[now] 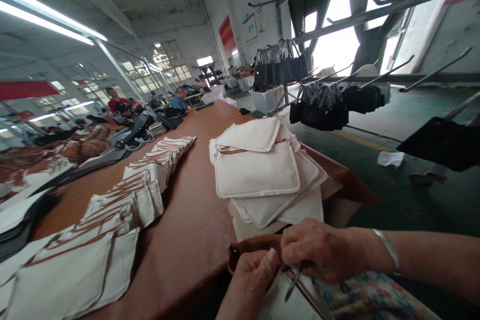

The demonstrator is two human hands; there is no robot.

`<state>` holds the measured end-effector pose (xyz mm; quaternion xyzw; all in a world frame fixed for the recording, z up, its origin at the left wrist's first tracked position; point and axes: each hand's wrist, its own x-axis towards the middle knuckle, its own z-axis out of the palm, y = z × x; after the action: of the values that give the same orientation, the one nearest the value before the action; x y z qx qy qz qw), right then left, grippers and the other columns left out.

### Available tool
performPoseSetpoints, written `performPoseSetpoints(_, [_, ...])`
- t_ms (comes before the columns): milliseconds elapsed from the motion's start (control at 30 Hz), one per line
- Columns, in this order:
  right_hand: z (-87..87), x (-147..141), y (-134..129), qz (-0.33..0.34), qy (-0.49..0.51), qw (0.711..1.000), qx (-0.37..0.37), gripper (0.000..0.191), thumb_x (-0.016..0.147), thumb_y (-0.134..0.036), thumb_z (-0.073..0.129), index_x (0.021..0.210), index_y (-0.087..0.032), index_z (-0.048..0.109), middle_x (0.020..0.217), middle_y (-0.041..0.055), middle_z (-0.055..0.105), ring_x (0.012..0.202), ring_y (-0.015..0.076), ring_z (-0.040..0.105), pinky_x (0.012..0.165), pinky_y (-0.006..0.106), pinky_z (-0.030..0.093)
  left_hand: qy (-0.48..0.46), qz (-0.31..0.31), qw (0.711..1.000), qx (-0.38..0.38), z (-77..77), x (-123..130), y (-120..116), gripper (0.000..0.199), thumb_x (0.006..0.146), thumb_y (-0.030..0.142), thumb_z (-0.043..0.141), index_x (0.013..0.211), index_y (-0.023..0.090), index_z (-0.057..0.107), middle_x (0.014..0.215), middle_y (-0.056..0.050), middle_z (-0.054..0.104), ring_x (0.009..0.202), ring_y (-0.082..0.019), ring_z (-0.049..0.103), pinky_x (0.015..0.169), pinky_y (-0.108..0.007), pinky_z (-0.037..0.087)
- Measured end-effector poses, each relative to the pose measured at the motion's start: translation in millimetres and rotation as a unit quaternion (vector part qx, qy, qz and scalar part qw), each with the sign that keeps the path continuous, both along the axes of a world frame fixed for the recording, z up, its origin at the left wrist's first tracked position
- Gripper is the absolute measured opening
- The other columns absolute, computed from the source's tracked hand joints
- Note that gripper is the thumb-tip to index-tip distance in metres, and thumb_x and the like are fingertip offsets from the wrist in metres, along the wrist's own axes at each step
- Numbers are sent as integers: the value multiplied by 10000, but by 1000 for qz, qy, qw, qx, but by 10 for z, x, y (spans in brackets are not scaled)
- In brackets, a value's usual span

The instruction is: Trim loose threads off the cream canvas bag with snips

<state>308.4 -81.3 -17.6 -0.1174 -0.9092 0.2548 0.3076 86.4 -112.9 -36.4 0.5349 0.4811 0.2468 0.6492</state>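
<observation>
In my lap, at the table's near edge, is a cream fabric pouch (278,296) with a brown lining or edge (253,246) turned up along its opening. My left hand (252,276) is closed on that edge, thumb on top. Right beside it, my right hand (318,251) is closed with its fingers bent at the same opening. A slim pointed metal tool, like small scissors (292,286), sticks out below the right fingers; its handle is hidden. A dark strip, perhaps a zipper (309,295), runs down from there toward the bottom edge.
A stack of cream pouches (258,172) lies just beyond my hands on the brown-covered table (195,210). A long overlapping row of pouches (75,265) is on the left. Black bags (318,110) hang on a metal rack (375,10) at right. A person (180,100) sits farther back.
</observation>
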Motion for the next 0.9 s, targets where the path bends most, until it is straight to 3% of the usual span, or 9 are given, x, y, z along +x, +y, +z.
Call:
performPoseSetpoints(133, [-85,44,-18,-16,-45,994,99,165,889,-153,460,940,-162,616,860,77,649,717,165,574,627,251,420,21,-17,1000,-3,66,35,-13,580,717,701,651,583,185,422,527,80,290,501,-59,205,489,-258,126])
performPoseSetpoints(200, [-106,59,-32,-6,-40,994,98,173,898,-162,466,963,-152,626,877,82,652,731,167,574,643,258,425,50,-21,998,34,98,37,-32,561,751,685,627,604,165,476,543,72,309,518,-65,217,498,-259,136])
performPoseSetpoints(300, [-45,84,-32,-12,3,997,-78,156,897,-220,522,979,-133,622,871,66,641,749,155,575,668,242,441,56,-49,995,68,130,20,-67,530,789,659,601,665,148,536,585,51,357,548,-80,262,508,-256,172])
performPoseSetpoints(367, [49,97,0,-26,6,966,-258,236,942,-323,515,984,-118,623,823,32,608,702,129,542,634,218,428,59,-67,993,84,156,11,-83,508,801,642,596,657,163,506,590,47,363,549,-84,275,501,-253,186])
performPoseSetpoints(433, [143,97,60,-18,-23,931,-365,323,967,-393,496,957,-103,637,761,0,560,643,101,483,590,197,395,70,-78,986,131,194,16,-87,483,831,604,576,639,174,473,601,43,370,551,-86,292,499,-247,209])
performPoseSetpoints(567, [194,62,182,44,-95,920,-377,303,881,-391,635,881,-89,657,669,-33,517,590,78,436,536,172,352,89,-107,957,256,238,60,-83,390,894,481,536,663,168,513,642,29,446,594,-98,385,553,-221,306])
performPoseSetpoints(733, [39,12,158,69,-70,921,-378,256,846,-342,669,813,-91,626,637,-45,487,566,63,404,500,146,336,139,-87,924,347,100,69,-123,332,885,441,546,694,170,556,634,17,505,597,-106,445,565,-220,306])
performPoseSetpoints(800, [-27,-4,101,62,-33,900,-429,299,819,-382,705,788,-102,604,624,-54,464,549,56,368,477,143,314,105,-70,943,307,77,54,-147,384,865,494,563,657,173,530,589,31,447,548,-94,395,522,-226,264])
performPoseSetpoints(900, [-70,-26,11,46,10,852,-521,361,768,-436,755,773,-110,602,610,-57,464,512,49,335,439,148,280,7,-71,984,164,151,1,-164,492,852,635,512,644,190,482,548,64,319,496,-83,269,479,-239,210])
